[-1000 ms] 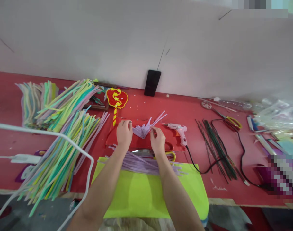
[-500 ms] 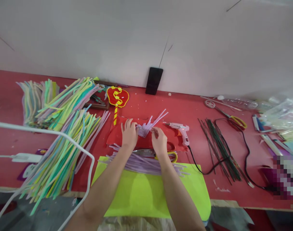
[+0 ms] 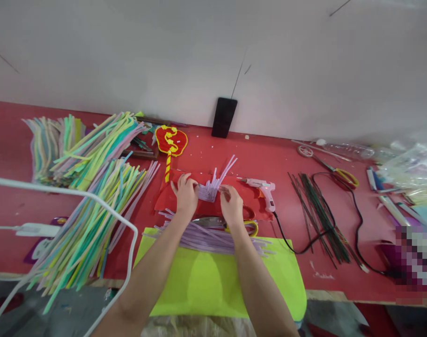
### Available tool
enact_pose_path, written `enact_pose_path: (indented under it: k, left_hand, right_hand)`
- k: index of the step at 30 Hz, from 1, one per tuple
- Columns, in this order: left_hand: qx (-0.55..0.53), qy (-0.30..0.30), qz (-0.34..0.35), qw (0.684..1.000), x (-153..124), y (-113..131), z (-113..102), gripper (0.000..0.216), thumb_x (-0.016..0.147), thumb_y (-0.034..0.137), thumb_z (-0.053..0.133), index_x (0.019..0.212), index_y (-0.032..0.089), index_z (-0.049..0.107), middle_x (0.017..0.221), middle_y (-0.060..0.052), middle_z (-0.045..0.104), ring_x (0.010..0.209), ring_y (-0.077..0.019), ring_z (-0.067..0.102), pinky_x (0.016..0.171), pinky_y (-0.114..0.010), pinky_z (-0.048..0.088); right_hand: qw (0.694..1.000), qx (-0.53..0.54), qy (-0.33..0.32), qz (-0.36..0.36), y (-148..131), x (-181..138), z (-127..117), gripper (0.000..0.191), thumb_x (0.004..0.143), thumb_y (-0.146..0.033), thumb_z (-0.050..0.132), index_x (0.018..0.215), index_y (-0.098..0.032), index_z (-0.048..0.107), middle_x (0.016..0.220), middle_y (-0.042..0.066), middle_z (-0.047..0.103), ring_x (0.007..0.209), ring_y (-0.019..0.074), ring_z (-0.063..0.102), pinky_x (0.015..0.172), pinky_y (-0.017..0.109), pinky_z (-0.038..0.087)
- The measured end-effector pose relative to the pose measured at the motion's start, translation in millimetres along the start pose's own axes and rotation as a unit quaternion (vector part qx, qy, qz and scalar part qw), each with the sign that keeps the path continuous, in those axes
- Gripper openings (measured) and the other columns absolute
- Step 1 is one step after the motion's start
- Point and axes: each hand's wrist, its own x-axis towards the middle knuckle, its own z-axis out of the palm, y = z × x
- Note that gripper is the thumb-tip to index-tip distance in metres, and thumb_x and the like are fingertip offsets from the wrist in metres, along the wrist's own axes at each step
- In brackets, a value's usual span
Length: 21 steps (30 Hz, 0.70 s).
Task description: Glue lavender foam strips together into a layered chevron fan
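Observation:
A small bundle of folded lilac strips [image 3: 213, 185] rests on a red felt sheet [image 3: 167, 196] in the middle of the red table [image 3: 10, 150]. My left hand [image 3: 185, 195] presses its fingers against the bundle's left side. My right hand [image 3: 231, 204] pinches the bundle's right side. The strips stand up between both hands and fan toward the upper right. A loose pile of long lilac strips [image 3: 206, 238] lies under my wrists, on a lime-green sheet [image 3: 199, 285].
Heaps of pastel strips [image 3: 90, 196] fill the left side. A red and yellow ornament [image 3: 170, 141] and a black phone [image 3: 224, 117] are behind. A pink glue gun [image 3: 264, 189], dark green wires [image 3: 317, 215], scissors [image 3: 334, 171] and plastic bags [image 3: 410, 173] lie to the right. A white cable [image 3: 76, 196] loops at the left.
Both hands have closed in on the lilac bundle, squeezing it narrower. Its fanned ends now point more upright than a second ago.

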Motion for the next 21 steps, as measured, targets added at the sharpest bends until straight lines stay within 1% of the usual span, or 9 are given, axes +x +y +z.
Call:
enact_pose_path:
  k: [6, 13, 21]
  left_hand:
    - [-0.023, 0.007, 0.030, 0.999, 1, 4, -7, 0.010, 0.080, 0.013, 0.053, 0.083, 0.022, 0.056, 0.122, -0.006, 0.057, 0.123, -0.0244, 0.044, 0.109, -0.056, 0.012]
    - [-0.025, 0.021, 0.036, 0.999, 2, 9, -15, 0.011, 0.080, 0.012, 0.052, 0.084, 0.022, 0.055, 0.120, -0.005, 0.059, 0.121, -0.0231, 0.046, 0.109, -0.053, 0.015]
    - [-0.032, 0.045, 0.054, 0.997, 1, 12, -17, 0.013, 0.081, 0.011, 0.052, 0.085, 0.023, 0.055, 0.118, -0.004, 0.060, 0.121, -0.0225, 0.047, 0.110, -0.052, 0.014]
  right_hand:
    - [0.998, 0.040, 0.012, 0.041, -2, 1, 0, 0.022, 0.075, -0.020, 0.045, 0.093, -0.018, 0.058, 0.089, 0.007, 0.067, 0.085, 0.0183, 0.064, 0.082, 0.035, 0.050]
    - [0.996, 0.050, 0.024, 0.072, -6, 1, -2, 0.025, 0.076, -0.030, 0.052, 0.098, -0.018, 0.056, 0.099, 0.010, 0.067, 0.091, 0.0187, 0.063, 0.083, 0.035, 0.050]
    - [0.991, 0.083, 0.022, 0.099, -6, 1, -2, 0.029, 0.075, -0.036, 0.058, 0.097, -0.018, 0.056, 0.091, 0.007, 0.069, 0.084, 0.0182, 0.065, 0.081, 0.035, 0.051]
